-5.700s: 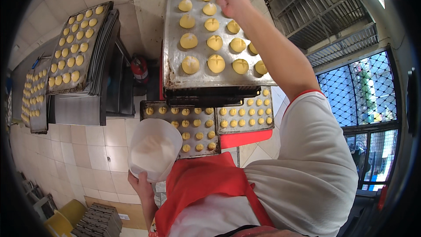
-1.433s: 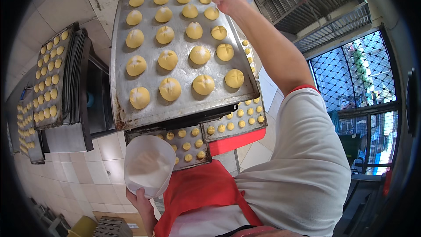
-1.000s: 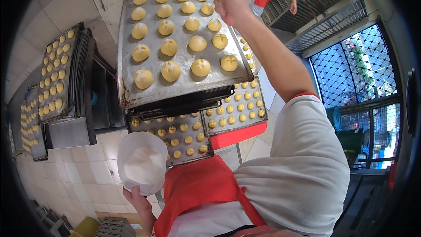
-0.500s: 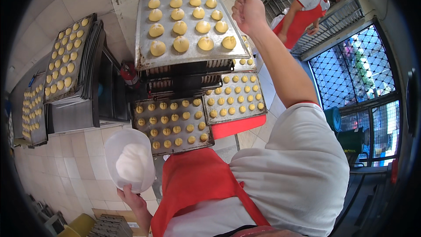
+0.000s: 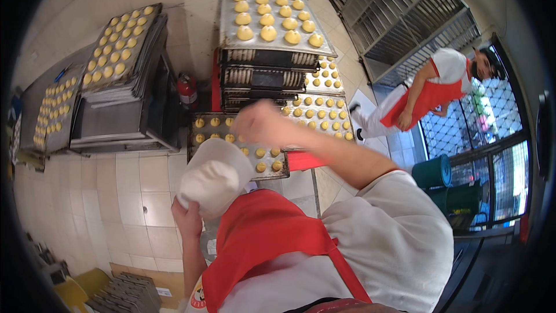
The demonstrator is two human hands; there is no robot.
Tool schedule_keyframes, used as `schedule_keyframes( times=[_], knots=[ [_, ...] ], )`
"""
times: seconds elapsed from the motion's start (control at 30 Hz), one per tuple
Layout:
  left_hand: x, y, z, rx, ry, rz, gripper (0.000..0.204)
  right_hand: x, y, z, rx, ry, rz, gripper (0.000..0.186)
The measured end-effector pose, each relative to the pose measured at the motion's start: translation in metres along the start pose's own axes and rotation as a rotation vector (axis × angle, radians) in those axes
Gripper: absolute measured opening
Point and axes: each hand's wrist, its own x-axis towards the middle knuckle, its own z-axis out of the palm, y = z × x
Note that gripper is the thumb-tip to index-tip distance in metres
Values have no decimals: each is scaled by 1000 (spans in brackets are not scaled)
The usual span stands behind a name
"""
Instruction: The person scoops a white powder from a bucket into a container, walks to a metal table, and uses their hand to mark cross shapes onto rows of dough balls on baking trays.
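My left hand [image 5: 189, 218] grips the rim of a translucent white plastic tub [image 5: 234, 165], which tilts and holds a heap of white powder [image 5: 209, 184]. Just above and beyond the tub is my right hand [image 5: 260, 124], smeared by motion, so its fingers cannot be made out. Beneath my hands lies a baking tray [image 5: 280, 177] of round yellow dough pieces with cross marks, partly hidden by the tub and my right arm. Farther off, a raised metal tray [image 5: 278, 14] carries rows of yellow dough balls, some with white on top.
Stacked dark trays [image 5: 263, 78] support the raised tray. To the left stand more dough trays [image 5: 119, 46] on a metal table [image 5: 119, 122], near a red fire extinguisher [image 5: 186, 90]. A co-worker in a red apron [image 5: 425, 95] stands at right, by metal racks [image 5: 405, 11] and green bins [image 5: 433, 172].
My right hand has come down from beside the raised tray toward the tub. The tub has moved right and up, over the lower tray. The co-worker has turned and shifted right.
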Motion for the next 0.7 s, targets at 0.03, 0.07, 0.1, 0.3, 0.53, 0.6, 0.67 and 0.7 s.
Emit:
schedule_keyframes(
  times=[0.03,0.07,0.1,0.3,0.53,0.6,0.67,0.7],
  knots=[
    [-1,-4,7,-3,-39,9,36,-8,-9,33,-95,-306,160,32],
    [-6,-5,15,14,-60,12,36,-24,2,67,-118,-319,-21,38],
    [-10,-7,20,36,-64,19,36,-35,21,99,-133,-335,-218,43],
    [-52,-52,8,198,46,13,38,-45,-1,177,-442,-737,-245,48],
    [-102,-104,-19,165,153,-49,40,-61,44,261,183,-610,-213,28],
    [-113,-115,-30,143,178,-72,38,-53,23,268,720,-680,446,22],
    [-102,-108,-36,148,148,-56,36,-46,26,271,976,-623,709,25],
    [-95,-116,-40,114,135,-59,36,-40,27,275,1101,-593,833,29]
  ],
)
